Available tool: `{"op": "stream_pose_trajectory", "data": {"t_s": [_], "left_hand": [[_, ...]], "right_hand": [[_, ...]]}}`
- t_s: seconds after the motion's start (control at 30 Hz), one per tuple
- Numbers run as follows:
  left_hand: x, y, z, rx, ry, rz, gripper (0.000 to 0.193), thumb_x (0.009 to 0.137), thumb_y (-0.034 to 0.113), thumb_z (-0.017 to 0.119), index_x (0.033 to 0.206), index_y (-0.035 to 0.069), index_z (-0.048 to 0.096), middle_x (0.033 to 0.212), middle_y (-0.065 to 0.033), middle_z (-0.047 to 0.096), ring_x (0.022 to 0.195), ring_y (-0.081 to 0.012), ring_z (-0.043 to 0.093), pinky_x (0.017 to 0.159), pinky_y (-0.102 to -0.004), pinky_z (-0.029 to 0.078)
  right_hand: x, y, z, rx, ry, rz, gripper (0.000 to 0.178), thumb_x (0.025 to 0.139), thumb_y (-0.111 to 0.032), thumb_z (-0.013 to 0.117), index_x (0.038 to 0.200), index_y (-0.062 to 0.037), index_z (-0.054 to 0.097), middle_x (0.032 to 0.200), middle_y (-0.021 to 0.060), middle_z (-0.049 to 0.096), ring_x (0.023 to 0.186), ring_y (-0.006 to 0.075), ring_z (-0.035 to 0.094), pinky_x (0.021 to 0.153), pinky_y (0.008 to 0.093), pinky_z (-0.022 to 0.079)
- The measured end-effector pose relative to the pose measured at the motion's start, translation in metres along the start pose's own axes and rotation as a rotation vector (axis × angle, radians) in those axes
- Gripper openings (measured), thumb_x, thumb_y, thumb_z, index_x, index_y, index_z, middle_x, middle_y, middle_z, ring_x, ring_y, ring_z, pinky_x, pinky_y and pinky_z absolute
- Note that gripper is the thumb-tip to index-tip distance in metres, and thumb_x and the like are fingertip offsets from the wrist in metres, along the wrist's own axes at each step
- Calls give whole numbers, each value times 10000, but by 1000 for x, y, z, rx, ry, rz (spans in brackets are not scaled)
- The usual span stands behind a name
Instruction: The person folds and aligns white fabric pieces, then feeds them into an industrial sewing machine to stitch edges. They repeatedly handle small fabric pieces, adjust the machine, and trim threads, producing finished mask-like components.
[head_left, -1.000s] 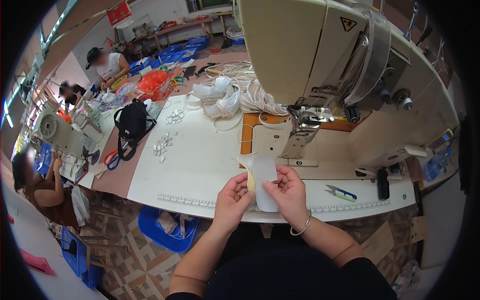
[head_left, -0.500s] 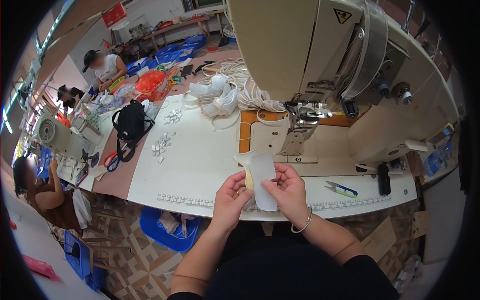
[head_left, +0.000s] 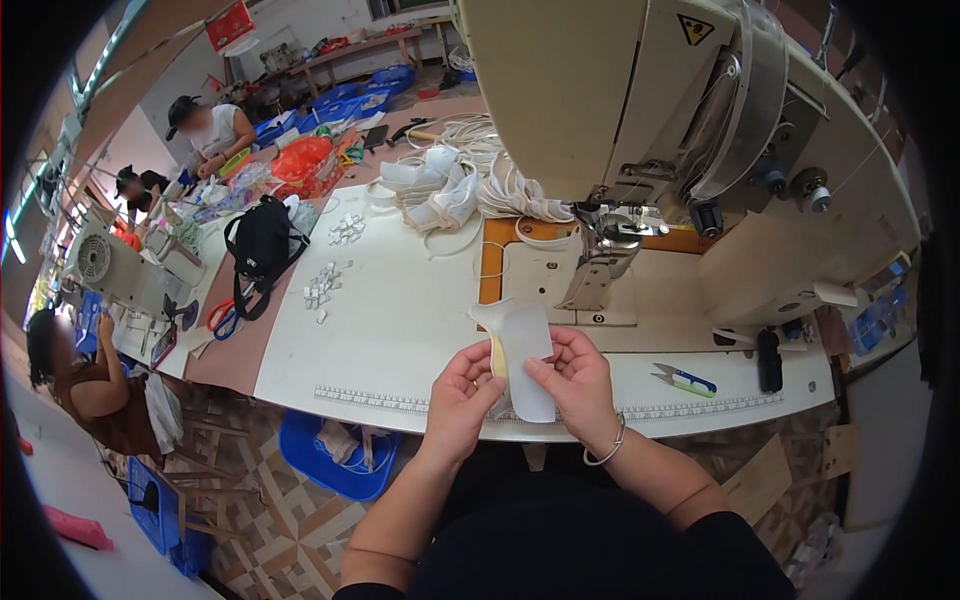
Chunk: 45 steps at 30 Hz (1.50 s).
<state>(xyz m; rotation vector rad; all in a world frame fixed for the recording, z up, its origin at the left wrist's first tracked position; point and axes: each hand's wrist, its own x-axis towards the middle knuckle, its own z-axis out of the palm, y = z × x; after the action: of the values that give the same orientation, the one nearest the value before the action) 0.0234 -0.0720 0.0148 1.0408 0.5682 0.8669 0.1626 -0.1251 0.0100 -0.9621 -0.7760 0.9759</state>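
A curved white shoe-upper-like piece [head_left: 527, 358] with a strip of yellow lining is held between my two hands over the front edge of the white table. My left hand [head_left: 468, 393] pinches its left side next to the yellow strip. The right hand [head_left: 574, 378] grips the piece's right side, thumb on the white face and fingers behind. Just beyond the piece stands the sewing machine [head_left: 598, 270], its needle area above an orange-edged plate. Thread snips [head_left: 687, 381] with a blue and green handle lie to the right of my right hand.
White pieces and straps [head_left: 445, 190] are heaped behind the machine bed. Small white tabs [head_left: 322, 287] lie on the left of the table near a black bag [head_left: 264, 245]. A blue tub [head_left: 345, 455] sits on the floor below. Other people work at the left.
Both hands keep the same grip on the white piece, which opens out very slightly at its top. The view has shifted a little.
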Motion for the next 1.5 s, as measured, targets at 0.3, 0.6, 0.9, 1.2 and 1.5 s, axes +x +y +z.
{"op": "stream_pose_trajectory", "data": {"t_s": [0.3,0.6,0.9,1.2,1.5], "left_hand": [[-1,-1,0,-4,12,-6,415,794,-31,530,1192,-47,410,1060,-105,537,975,-132,524,868,-249,424],[4,-5,2,-51,67,26,314,782,-28,587,1068,-27,459,1017,-102,559,918,-125,541,804,-246,455],[13,-18,-1,-194,164,61,272,816,0,562,1062,-22,448,985,-109,573,893,-132,556,795,-246,451],[7,-9,0,-374,75,76,298,814,-7,569,1074,-5,424,1045,-115,554,977,-165,539,883,-310,418],[9,-17,-3,-261,185,91,311,789,-22,612,1050,-19,444,975,-120,589,885,-154,583,807,-268,468]], "right_hand": [[-1,0,2,-37,-4,-13,349,793,8,611,1105,23,455,902,70,591,809,88,573,738,207,478],[0,5,3,-213,-34,-111,337,783,-16,628,1086,11,481,895,62,605,819,95,579,742,227,478],[5,-4,-2,-303,-82,-153,339,758,-6,649,1065,7,507,837,27,585,783,78,582,706,204,489],[6,-10,-3,-282,-120,-66,350,755,50,625,1078,15,496,835,12,540,753,51,536,704,180,474],[6,-20,-5,-459,-209,-7,448,734,-27,680,1136,-7,483,845,14,537,782,60,526,736,198,458]]}}
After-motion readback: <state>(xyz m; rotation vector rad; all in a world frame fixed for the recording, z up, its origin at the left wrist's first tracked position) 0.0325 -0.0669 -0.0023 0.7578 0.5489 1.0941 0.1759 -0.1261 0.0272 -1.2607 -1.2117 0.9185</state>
